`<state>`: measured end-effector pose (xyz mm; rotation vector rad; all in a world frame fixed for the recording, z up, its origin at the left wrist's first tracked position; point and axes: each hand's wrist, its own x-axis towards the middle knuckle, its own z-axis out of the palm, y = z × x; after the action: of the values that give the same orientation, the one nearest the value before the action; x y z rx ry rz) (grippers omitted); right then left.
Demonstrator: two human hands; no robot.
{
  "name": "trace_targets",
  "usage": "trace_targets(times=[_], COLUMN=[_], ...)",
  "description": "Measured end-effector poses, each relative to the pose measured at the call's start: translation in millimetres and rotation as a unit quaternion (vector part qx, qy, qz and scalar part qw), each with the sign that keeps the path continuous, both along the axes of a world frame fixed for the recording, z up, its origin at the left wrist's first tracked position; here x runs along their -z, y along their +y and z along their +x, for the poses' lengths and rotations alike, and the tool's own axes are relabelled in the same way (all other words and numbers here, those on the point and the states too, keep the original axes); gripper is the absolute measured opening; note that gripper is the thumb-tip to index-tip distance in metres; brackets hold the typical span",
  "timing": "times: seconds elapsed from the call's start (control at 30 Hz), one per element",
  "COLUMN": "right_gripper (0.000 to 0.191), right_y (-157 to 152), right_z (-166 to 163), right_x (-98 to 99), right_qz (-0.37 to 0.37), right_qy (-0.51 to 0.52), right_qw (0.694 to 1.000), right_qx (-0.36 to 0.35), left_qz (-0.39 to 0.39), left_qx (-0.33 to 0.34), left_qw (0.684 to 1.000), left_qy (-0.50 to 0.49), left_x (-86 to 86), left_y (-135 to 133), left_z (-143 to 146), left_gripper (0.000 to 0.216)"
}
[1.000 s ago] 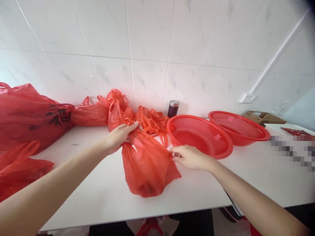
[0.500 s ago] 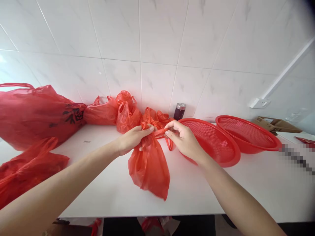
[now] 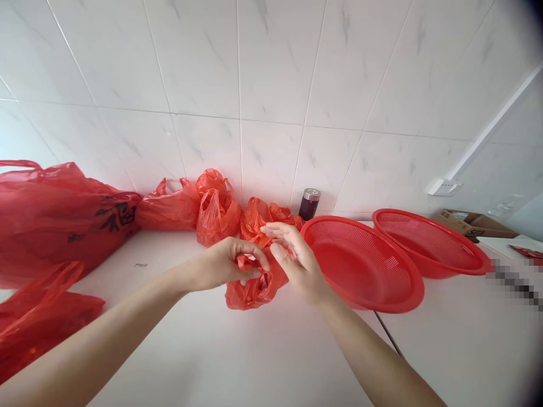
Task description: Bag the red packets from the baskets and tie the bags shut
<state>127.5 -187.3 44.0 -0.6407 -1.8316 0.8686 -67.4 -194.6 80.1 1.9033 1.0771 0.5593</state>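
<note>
A small red plastic bag (image 3: 250,297) sits low on the white table (image 3: 237,356) in front of me, its top crumpled and its mouth partly open. Something dark shows inside, too small to make out. My left hand (image 3: 224,263) is curled at the bag's left rim, thumb and forefinger close together with thin red plastic between them. On the other side, my right hand (image 3: 299,265) is open, fingers stretched and slightly apart, beside the bag's upper right. Part of the bag is hidden behind both hands.
Two red mesh baskets (image 3: 360,305) stand at the right, near a dark lidded cup (image 3: 309,204). Several knotted red bags (image 3: 218,217) line the tiled wall. A large printed red bag (image 3: 55,220) stands at the left. A cardboard box (image 3: 475,223) lies back right.
The bag hung from its twisted neck between both hands; now it is lower, with its mouth partly open. My right hand has let go of the strip it pinched. The view has shifted slightly.
</note>
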Motion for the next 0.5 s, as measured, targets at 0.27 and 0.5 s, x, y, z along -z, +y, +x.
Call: trace_targets(times=[0.27, 0.5], right_gripper=[0.042, 0.038], right_y=[33, 30], right_z=[-18, -18], right_x=[38.4, 46.8], right_qz=[-0.261, -0.348], right_qy=[0.074, 0.207], right_qw=[0.959, 0.906], right_qx=[-0.082, -0.124], left_qz=[0.325, 0.441], left_qx=[-0.050, -0.102], left_qw=[0.928, 0.877], left_qy=[0.174, 0.163], left_x=[35.7, 60.0], left_y=[8, 17], left_z=[10, 9], left_gripper=[0.044, 0.051])
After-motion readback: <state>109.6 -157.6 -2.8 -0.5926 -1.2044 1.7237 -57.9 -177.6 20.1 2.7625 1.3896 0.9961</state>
